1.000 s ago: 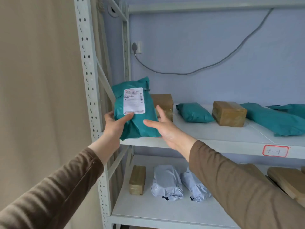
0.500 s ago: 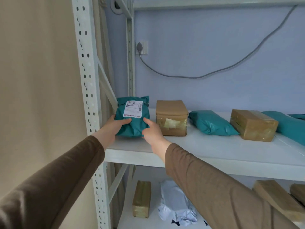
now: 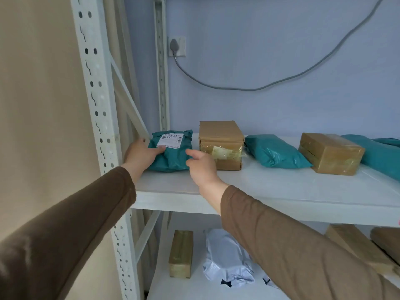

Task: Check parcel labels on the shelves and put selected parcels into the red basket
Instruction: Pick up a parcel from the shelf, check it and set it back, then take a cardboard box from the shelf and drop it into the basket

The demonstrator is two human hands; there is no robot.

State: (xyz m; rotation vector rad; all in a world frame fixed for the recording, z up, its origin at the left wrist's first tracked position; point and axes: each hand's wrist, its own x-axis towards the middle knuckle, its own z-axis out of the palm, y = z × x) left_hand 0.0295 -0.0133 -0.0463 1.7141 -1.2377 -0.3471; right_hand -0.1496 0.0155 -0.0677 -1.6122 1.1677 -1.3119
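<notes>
right hand [image 3: 201, 164] has let go, fingers loose; left hand [image 3: 140, 155] grips teal parcel [image 3: 172, 154].

Wall behind shelving
Grey cable [image 3: 238, 87] sags across blue wall [image 3: 270, 40] from plug in white socket [image 3: 177, 47]; beige curtain [image 3: 39, 94] hangs at left.
</notes>
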